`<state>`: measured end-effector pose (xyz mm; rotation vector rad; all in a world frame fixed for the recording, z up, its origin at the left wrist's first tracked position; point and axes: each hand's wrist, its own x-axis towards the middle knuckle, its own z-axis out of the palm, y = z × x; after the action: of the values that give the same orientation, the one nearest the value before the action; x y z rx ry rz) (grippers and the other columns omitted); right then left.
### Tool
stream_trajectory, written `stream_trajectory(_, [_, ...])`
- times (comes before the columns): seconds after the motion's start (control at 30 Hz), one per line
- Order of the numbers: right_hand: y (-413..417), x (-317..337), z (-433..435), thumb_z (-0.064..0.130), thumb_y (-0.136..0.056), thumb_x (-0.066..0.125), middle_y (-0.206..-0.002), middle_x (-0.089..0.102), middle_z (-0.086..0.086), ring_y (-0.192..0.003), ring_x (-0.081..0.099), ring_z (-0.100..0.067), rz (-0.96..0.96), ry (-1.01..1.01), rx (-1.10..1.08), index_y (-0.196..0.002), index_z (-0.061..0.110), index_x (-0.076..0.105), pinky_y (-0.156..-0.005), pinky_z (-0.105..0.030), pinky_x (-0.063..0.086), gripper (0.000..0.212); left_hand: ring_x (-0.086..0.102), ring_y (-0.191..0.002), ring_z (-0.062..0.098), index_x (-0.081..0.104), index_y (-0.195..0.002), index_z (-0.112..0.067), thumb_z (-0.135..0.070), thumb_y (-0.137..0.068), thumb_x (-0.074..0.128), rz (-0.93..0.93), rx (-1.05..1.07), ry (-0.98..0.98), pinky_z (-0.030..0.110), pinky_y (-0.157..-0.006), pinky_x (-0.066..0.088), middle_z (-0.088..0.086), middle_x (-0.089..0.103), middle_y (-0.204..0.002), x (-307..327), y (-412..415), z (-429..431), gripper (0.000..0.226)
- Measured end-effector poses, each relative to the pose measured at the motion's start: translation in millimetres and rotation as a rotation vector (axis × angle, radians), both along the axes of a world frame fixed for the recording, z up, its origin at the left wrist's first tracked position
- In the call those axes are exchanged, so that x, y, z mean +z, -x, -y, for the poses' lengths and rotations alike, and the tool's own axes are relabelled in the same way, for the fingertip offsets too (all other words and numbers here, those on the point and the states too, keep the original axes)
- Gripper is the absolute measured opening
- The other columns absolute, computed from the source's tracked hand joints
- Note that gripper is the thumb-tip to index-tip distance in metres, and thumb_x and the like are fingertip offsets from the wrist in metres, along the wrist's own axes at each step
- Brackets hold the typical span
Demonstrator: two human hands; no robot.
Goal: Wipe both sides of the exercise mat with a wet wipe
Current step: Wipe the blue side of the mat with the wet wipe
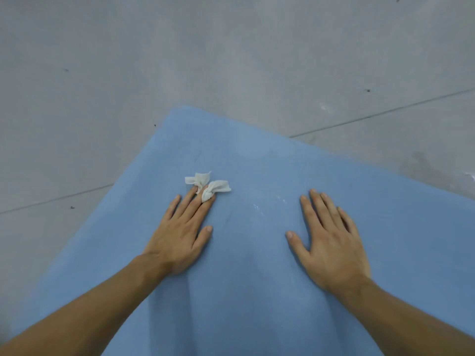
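A blue exercise mat lies flat on the floor, one corner pointing away from me. My left hand lies flat on it with straight fingers. A crumpled white wet wipe sits at that hand's fingertips, tucked between the index and middle fingers. My right hand also lies flat on the mat, fingers spread, apart from the wipe. A few small white flecks show on the mat between the hands.
Grey concrete floor surrounds the mat on all sides, with thin seam lines and a few dark specks. A pale smear marks the floor beyond the mat's right edge.
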<state>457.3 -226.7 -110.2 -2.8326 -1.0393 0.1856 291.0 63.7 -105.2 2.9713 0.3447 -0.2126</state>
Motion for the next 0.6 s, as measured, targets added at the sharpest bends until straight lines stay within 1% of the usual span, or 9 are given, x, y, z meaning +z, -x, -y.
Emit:
stream_trajectory(0.07, [-0.7,-0.1,-0.1,0.065,-0.099,0.027,-0.173,0.016,0.002,-0.160,0.010,-0.014,0.001,-0.003,0.002,-0.165,0.021,0.025,-0.127,-0.038,0.010,0.079,-0.011,-0.158,0.009,0.005,-0.166,-0.027,-0.054,-0.105,0.016,-0.013,-0.003,0.007,0.038,-0.127,-0.006,-0.012,-0.005,-0.171,2.1,-14.5,-0.2,0.068])
stream_trajectory(0.13, [-1.2,1.1,-0.1,0.066,-0.099,0.025,-0.174,0.011,0.003,-0.160,0.005,-0.013,-0.007,0.008,0.001,-0.166,0.023,0.021,-0.128,-0.038,0.008,0.079,-0.014,-0.157,0.009,0.000,-0.165,-0.027,-0.059,-0.102,0.010,-0.043,-0.027,-0.009,0.039,-0.128,-0.005,-0.012,-0.010,-0.170,3.4,-42.5,-0.5,0.071])
stream_trajectory(0.17, [-0.7,1.8,-0.6,0.067,-0.099,0.023,-0.174,0.009,0.004,-0.160,0.003,-0.012,-0.012,0.010,0.003,-0.166,0.024,0.018,-0.128,-0.038,0.007,0.080,-0.012,-0.158,0.010,-0.001,-0.165,-0.027,-0.061,-0.100,0.007,-0.060,-0.040,-0.023,0.040,-0.129,-0.003,-0.011,-0.009,-0.171,4.9,-60.8,-1.1,0.074])
stream_trajectory(0.27, [-1.2,2.3,-0.6,0.067,-0.099,0.023,-0.174,0.008,0.004,-0.160,0.001,-0.012,-0.015,-0.006,-0.005,-0.166,0.023,0.018,-0.128,-0.039,0.009,0.081,-0.002,-0.160,0.018,0.006,-0.166,-0.023,-0.064,-0.092,0.003,-0.078,-0.055,-0.009,0.039,-0.128,0.002,-0.004,0.005,-0.174,12.0,-120.8,7.5,0.084])
stream_trajectory(0.37, [-1.1,1.0,-1.6,0.068,-0.098,0.025,-0.174,0.010,0.004,-0.160,0.004,-0.012,-0.007,-0.018,-0.012,-0.166,0.022,0.021,-0.128,-0.039,0.010,0.082,0.003,-0.159,0.023,0.011,-0.166,-0.018,-0.061,-0.092,0.005,-0.086,-0.176,0.054,0.038,-0.129,0.002,0.002,0.012,-0.173,15.6,-146.9,39.3,0.086])
stream_trajectory(0.4, [-1.2,0.2,-1.6,0.068,-0.098,0.025,-0.174,0.010,0.003,-0.160,0.005,-0.012,-0.009,-0.019,-0.008,-0.166,0.022,0.021,-0.128,-0.039,0.010,0.082,0.004,-0.159,0.025,0.012,-0.165,-0.016,-0.059,-0.095,0.009,-0.084,-0.229,0.054,0.039,-0.129,0.003,0.002,0.012,-0.173,14.1,-140.5,51.7,0.083])
stream_trajectory(0.5, [-1.9,0.0,-1.4,0.068,-0.098,0.027,-0.174,0.012,0.003,-0.160,0.007,-0.013,-0.003,-0.033,-0.010,-0.165,0.021,0.022,-0.127,-0.039,0.011,0.082,0.010,-0.159,0.029,0.021,-0.164,-0.012,-0.052,-0.106,0.025,-0.010,-0.325,0.008,0.045,-0.127,0.016,0.004,0.017,-0.172,10.1,-85.3,79.0,0.071])
stream_trajectory(0.6, [-1.5,1.0,-1.8,0.068,-0.098,0.027,-0.174,0.013,0.002,-0.160,0.008,-0.014,-0.009,-0.052,-0.015,-0.165,0.022,0.024,-0.127,-0.040,0.013,0.081,0.009,-0.160,0.028,0.021,-0.165,-0.014,-0.052,-0.107,0.032,0.000,-0.363,-0.041,0.045,-0.125,0.014,0.001,0.015,-0.173,13.9,-18.1,94.6,0.070])
